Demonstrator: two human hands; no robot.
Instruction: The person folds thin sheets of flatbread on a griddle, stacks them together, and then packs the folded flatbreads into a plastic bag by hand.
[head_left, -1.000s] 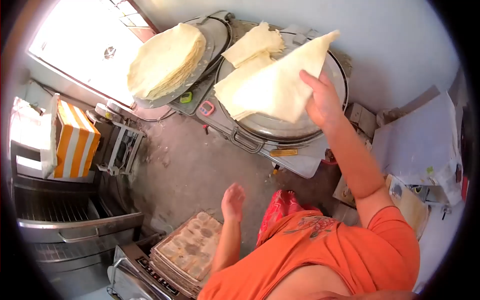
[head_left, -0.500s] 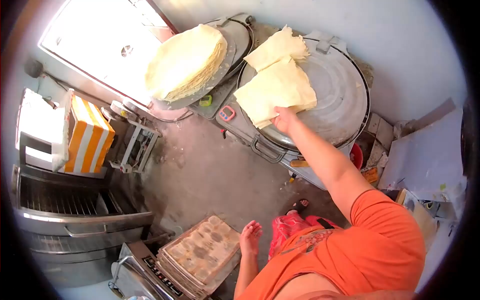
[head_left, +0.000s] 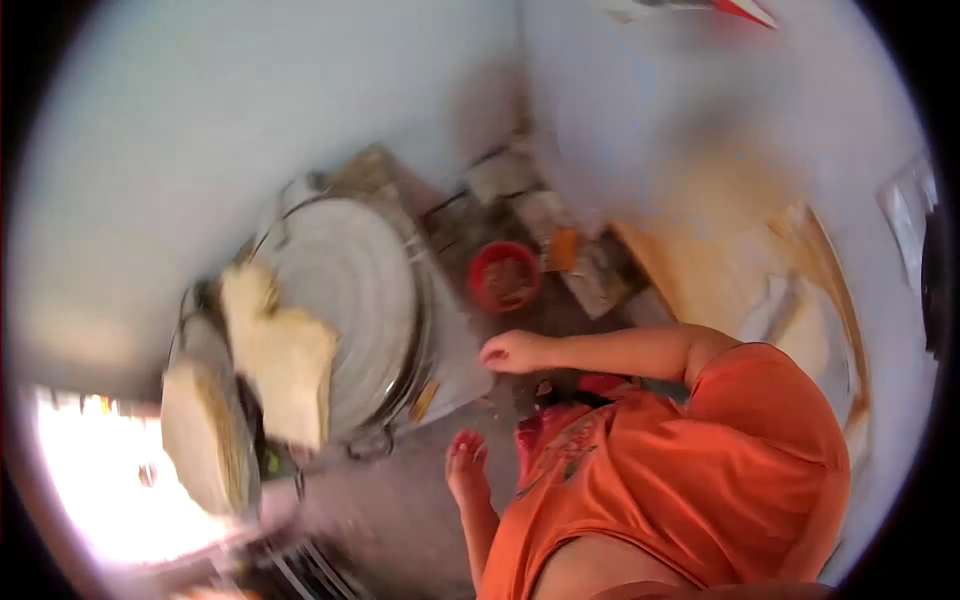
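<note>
The person wears a bright orange short-sleeved shirt (head_left: 680, 480), its cloth softly creased, with a wide, rounded neckline (head_left: 612, 536). The right sleeve (head_left: 775, 405) is loose and ends above the elbow, leaving the forearm (head_left: 630, 354) and right hand (head_left: 515, 353) bare. The left hand (head_left: 467, 462) is bare too. A darker print (head_left: 572, 432), blurred, marks the shirt's front; beyond the hem shows pinkish-red lower clothing (head_left: 536, 432).

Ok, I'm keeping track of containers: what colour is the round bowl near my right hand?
The bowl is red, showing best in the head view.
</note>
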